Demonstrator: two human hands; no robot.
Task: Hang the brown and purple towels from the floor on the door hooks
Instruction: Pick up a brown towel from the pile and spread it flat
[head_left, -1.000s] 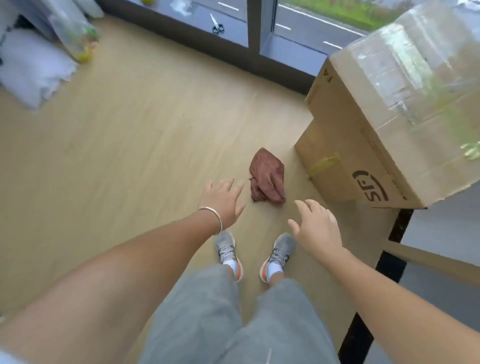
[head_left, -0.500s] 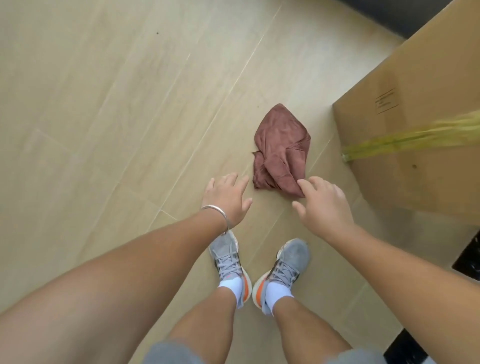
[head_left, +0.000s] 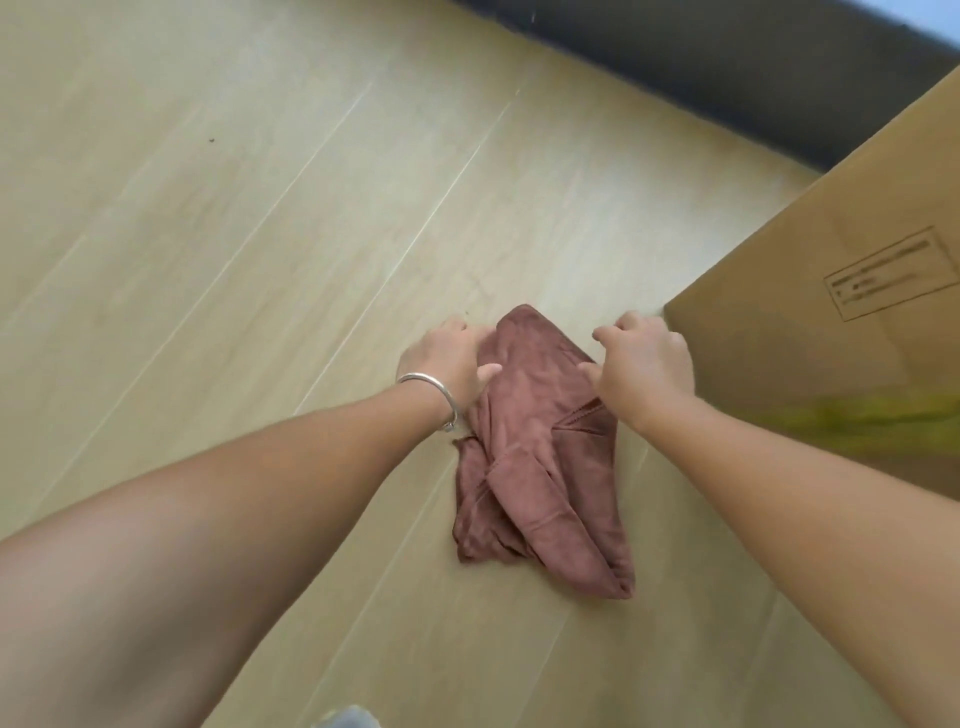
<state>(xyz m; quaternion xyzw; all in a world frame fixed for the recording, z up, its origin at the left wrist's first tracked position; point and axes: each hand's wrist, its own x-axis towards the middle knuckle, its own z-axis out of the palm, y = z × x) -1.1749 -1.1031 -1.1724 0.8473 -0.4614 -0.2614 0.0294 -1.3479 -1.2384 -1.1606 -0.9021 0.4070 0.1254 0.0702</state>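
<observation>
The brown towel (head_left: 540, 467) is crumpled on the floor (head_left: 234, 234), just left of the cardboard box (head_left: 831, 338). Its far end is clutched by the left hand (head_left: 447, 364); the right hand (head_left: 641, 364) is curled at the towel's right edge, whether gripping cannot be told. A loose fold could be missed and dragged.

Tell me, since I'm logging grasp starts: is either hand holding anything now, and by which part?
Both hands are at the far end of the brown towel: left hand on its left edge, right hand at its right edge. Whether either grips it cannot be told.
</observation>
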